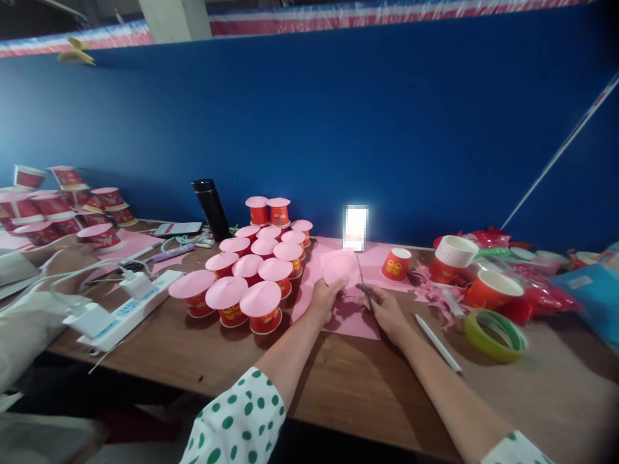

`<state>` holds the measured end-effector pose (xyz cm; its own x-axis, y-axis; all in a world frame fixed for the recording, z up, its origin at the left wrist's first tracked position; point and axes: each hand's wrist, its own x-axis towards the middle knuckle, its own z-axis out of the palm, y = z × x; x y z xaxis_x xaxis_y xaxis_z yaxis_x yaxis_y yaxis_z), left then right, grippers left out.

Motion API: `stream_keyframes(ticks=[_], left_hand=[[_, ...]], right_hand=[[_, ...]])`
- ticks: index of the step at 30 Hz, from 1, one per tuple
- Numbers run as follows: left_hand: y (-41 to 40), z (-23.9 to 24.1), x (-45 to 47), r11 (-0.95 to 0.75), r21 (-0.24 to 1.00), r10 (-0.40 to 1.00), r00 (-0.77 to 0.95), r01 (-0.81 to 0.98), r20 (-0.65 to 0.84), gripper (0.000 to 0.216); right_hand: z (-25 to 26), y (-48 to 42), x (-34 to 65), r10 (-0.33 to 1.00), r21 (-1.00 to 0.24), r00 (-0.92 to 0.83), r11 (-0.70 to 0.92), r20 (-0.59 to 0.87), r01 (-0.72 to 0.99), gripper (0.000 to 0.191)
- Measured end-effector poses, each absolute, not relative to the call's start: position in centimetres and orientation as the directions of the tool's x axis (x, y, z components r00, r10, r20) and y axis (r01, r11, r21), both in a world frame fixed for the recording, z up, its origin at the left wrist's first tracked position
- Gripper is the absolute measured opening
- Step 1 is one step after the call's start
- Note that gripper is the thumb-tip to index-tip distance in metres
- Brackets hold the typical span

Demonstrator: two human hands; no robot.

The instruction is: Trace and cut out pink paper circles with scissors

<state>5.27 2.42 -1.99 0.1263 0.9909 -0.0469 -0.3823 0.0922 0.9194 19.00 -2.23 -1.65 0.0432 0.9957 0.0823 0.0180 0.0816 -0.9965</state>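
My left hand (329, 298) pinches a round pink paper disc (340, 267) by its lower edge. Dark scissors (366, 290) are gripped in my right hand (385, 310), their blade pointing away from me just right of the disc. Both hands are over pink paper sheets (309, 290) spread on the table. Left of them stand rows of upturned red paper cups topped with pink paper discs (260, 299). A bare upturned red cup (396, 265) stands beyond my right hand, and pink paper scraps (428, 283) lie to its right.
A lit phone (355, 227) leans on the blue partition (367, 116). At right are stacked cups (449, 258), yellow-green tape (496, 335) and a white pen-like stick (438, 343). At left are a power strip (130, 309), a black bottle (211, 209) and another person's arm (29, 332).
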Motion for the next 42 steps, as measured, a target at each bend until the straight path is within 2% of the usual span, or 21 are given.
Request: stream_keyframes(ticks=[25, 42], left_hand=[[2.7, -2.5, 5.3, 0.084, 0.898, 0.987, 0.163, -0.431, -0.014, 0.032], [2.1, -1.3, 5.2, 0.121, 0.918, 0.991, 0.104, -0.377, -0.088, 0.033]], right_hand=[[-1.3, -2.4, 18.9, 0.995, -0.997, 0.065, 0.073, 0.074, 0.024, 0.047], [-0.9, -2.6, 18.8, 0.994, -0.997, 0.074, 0.074, 0.077, 0.034, 0.044]])
